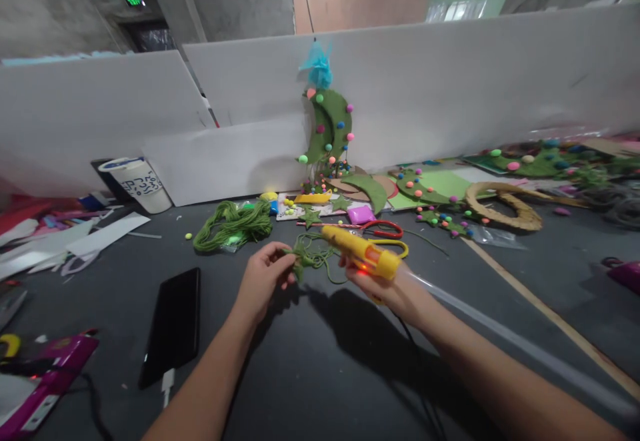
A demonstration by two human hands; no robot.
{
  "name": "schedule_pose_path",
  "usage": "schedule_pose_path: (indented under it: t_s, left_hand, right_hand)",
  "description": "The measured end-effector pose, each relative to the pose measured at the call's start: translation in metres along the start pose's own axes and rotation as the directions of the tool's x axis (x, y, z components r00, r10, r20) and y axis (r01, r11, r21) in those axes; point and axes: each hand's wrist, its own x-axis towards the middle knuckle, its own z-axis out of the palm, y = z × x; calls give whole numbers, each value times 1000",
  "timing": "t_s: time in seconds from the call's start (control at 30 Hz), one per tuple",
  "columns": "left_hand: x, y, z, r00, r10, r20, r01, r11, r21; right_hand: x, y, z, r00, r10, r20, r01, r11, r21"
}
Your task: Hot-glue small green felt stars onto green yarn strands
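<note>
In my right hand [373,278] is a yellow hot glue gun [363,251], its red light lit and a long clear glue stick [490,324] trailing back over my forearm. The gun's nozzle points left, close to a small green star [300,264] pinched in the fingers of my left hand [267,271]. Loose green yarn [320,254] lies just behind the star. Scissors with red handles [383,229] and a yellow-handled pair [397,246] rest beyond the gun. A thick green yarn bundle [233,226] sits behind my left hand.
A black phone [173,324] with a white cable lies left of my left arm. Behind stands a green moon decoration [333,124] with pompoms against a white board [240,161]. A white cup [143,184], a straw ring [500,208] and a purple power strip [53,378] surround the workspace.
</note>
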Motion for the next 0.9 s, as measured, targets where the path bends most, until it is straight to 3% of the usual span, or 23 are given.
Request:
schedule_pose_path:
  t_s: [0.07, 0.13, 0.27, 0.33, 0.5, 0.6, 0.77, 0.9]
  left_hand:
    - [-8, 6, 4, 973, -120, 198, 117, 993, 26]
    - [-14, 10, 7, 918, -203, 341, 192, 979, 65]
    - [-21, 15, 11, 869, -252, 425, 199, 966, 167]
    - [-22, 16, 13, 867, -254, 429, 177, 961, 210]
    - [-20, 12, 17, 954, -137, 268, 41, 942, 334]
    - [-18, 7, 19, 993, 10, 116, -56, 912, 406]
    - [-15, 3, 17, 983, 176, -60, -141, 915, 377]
    - [-14, 7, 15, 966, 213, -147, -164, 943, 288]
  right_hand:
    - [1, 5, 0, 995, 95, -30, -91, 989, 116]
    - [2, 9, 2, 984, 175, 39, -179, 961, 213]
    - [2, 16, 14, 965, 153, 215, -205, 946, 250]
    - [3, 20, 19, 976, 98, 196, -135, 973, 186]
    - [5, 22, 18, 999, 29, -24, -30, 997, -67]
    - [1, 15, 18, 1000, -20, -14, 18, 993, -117]
    - [-10, 6, 24, 972, -136, 193, 173, 966, -190]
    - [-10, 1, 20, 955, -295, 37, 294, 920, -259]
